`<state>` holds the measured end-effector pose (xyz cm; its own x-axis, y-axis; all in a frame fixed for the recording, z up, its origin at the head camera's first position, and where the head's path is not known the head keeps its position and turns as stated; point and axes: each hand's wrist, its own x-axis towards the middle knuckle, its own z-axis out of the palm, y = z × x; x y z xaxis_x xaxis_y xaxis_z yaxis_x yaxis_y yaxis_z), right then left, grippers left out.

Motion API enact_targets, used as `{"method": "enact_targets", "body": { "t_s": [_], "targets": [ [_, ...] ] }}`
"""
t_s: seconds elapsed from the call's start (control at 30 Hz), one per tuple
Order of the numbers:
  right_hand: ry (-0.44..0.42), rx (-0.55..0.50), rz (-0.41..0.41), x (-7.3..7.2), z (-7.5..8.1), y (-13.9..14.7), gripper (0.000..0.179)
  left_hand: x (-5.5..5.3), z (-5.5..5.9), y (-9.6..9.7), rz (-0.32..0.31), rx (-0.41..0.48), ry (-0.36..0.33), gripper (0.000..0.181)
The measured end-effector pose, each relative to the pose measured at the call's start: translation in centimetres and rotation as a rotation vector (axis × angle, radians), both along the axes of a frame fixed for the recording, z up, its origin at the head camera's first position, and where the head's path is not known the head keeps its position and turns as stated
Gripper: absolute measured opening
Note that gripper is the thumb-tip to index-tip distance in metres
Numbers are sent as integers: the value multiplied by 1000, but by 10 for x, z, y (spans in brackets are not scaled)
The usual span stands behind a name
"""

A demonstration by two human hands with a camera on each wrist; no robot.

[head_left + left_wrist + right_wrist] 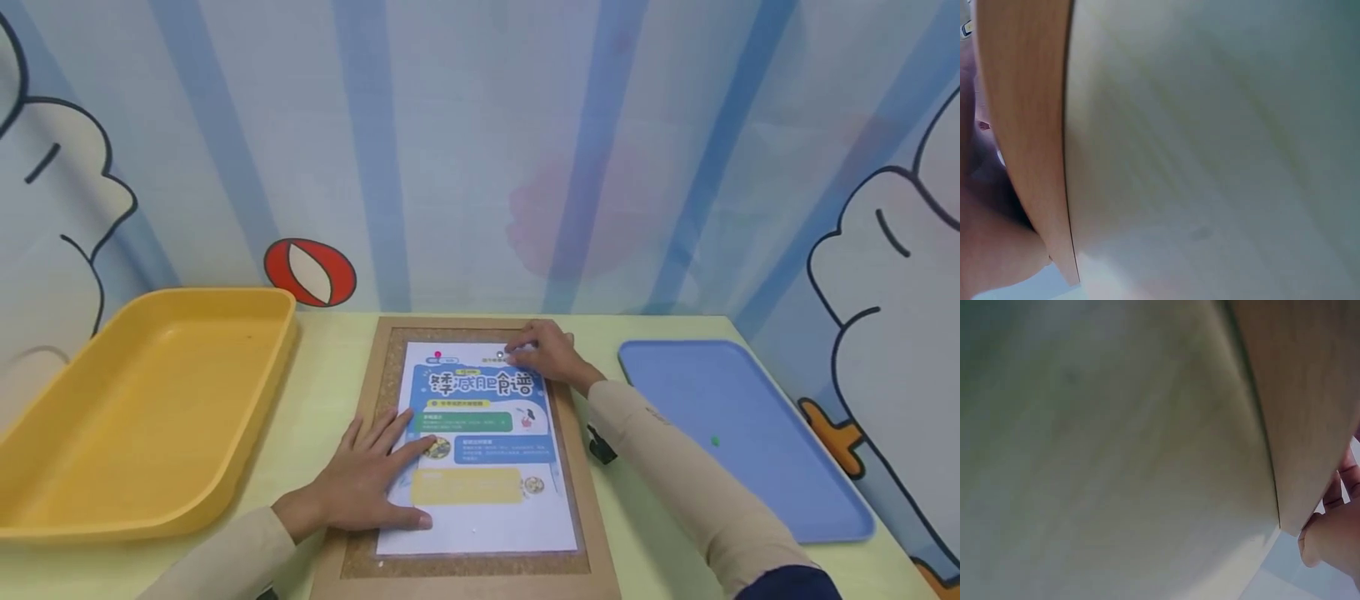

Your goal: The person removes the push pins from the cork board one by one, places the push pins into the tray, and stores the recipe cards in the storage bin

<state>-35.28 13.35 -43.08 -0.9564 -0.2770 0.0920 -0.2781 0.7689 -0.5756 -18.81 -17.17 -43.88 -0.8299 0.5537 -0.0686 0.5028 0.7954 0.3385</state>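
Note:
A printed sheet (pixel 480 525) with colored blocks and Chinese text lies on a wood-framed cork board (pixel 465 568). My left hand (pixel 360 483) is spread flat over the sheet's left side and the board's edge. A pink pushpin (pixel 438 355) stands at the sheet's upper left. At the upper right, my right hand (pixel 551 354) pinches a small white pushpin (pixel 500 354) between its fingertips. In the right wrist view, part of the right hand (pixel 1335 531) shows beyond the wooden frame (pixel 1310 425). The left wrist view shows part of the left hand (pixel 997 250) by the frame.
On the left stands a deep yellow tray (pixel 150 417). A shallow blue tray (pixel 750 467) on the right bears a small green pushpin (pixel 715 441). A printed curtain (pixel 480 167) hangs behind the pale yellow table (pixel 330 367). A small black object (pixel 600 447) lies under the right forearm.

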Motion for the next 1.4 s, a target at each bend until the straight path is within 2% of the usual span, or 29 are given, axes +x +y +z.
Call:
{"method": "enact_targets", "body": {
  "t_s": [0.3,0.53,0.63,0.73,0.87,0.97,1.2,1.4],
  "targets": [
    [60,37,39,-8,2,-11,16,-4,5,1,-2,-25,-4,97],
    [107,37,111,-7,-1,-13,14,-6,5,1,-2,-37,5,96],
    [138,105,149,-4,-2,-15,14,-5,4,1,0,-38,-6,97],
    [179,229,184,-3,-2,-18,15,-4,4,0,2,-36,-13,96],
    [210,381,195,-2,-3,-22,19,-4,4,0,4,-31,-16,96],
    [215,434,197,-1,-5,-24,23,-3,4,-1,4,-26,-18,96],
    [176,430,203,2,-5,-25,24,-1,3,-1,10,-20,-37,96],
    [173,418,206,3,-4,-27,21,0,2,-2,7,-24,-19,95]
  ]
}}
